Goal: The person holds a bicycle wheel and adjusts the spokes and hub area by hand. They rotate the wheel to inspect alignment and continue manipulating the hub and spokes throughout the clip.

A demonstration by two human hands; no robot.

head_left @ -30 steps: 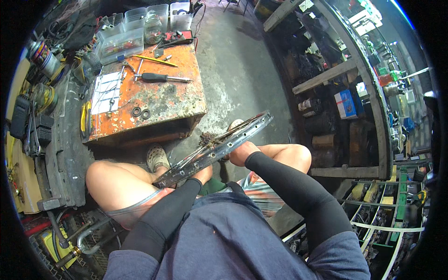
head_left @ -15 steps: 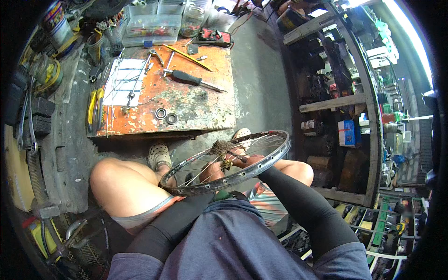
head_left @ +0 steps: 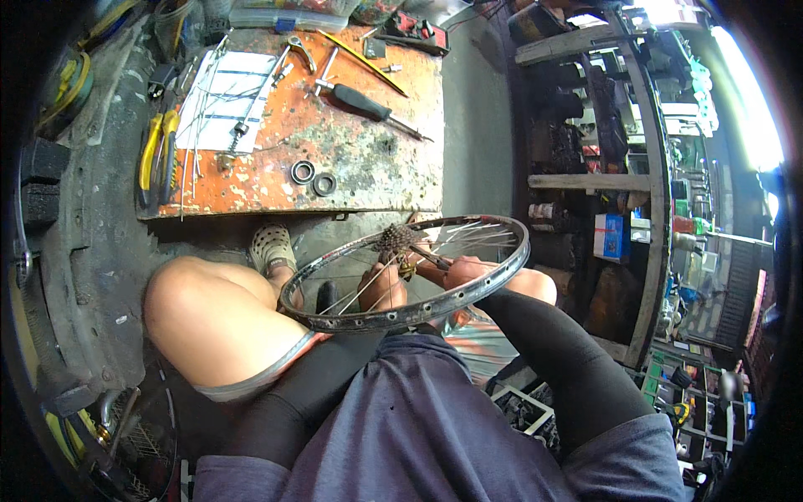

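A bicycle wheel (head_left: pixel 468 297), its rim holding only some of its spokes, lies tilted over my lap. A rusty sprocket cluster (head_left: pixel 395 240) sits at the hub, facing up. Seen through the rim, my left hand (head_left: pixel 383 287) is closed at the hub, next to its brass-coloured end (head_left: pixel 407 272). My right hand (head_left: pixel 468 269) is closed around a dark slim rod (head_left: pixel 428 258) that points at the hub; the rod's kind does not show. Spokes and rim partly cover both hands. A dark rounded thing (head_left: pixel 327 295) shows beside my left hand, too unclear to name.
On the worn orange bench (head_left: pixel 376 180) lie two bearing rings (head_left: pixel 314 178), a screwdriver (head_left: pixel 360 102), yellow-handled pliers (head_left: pixel 159 155), a yellow pencil (head_left: pixel 364 63) and loose spokes on white paper (head_left: pixel 222 109). A wooden shelf frame (head_left: pixel 590 181) stands at right.
The view has shifted, so the bench sits higher in it. The wheel lies at a flatter angle, and both hands show more plainly inside the rim, still at the hub.
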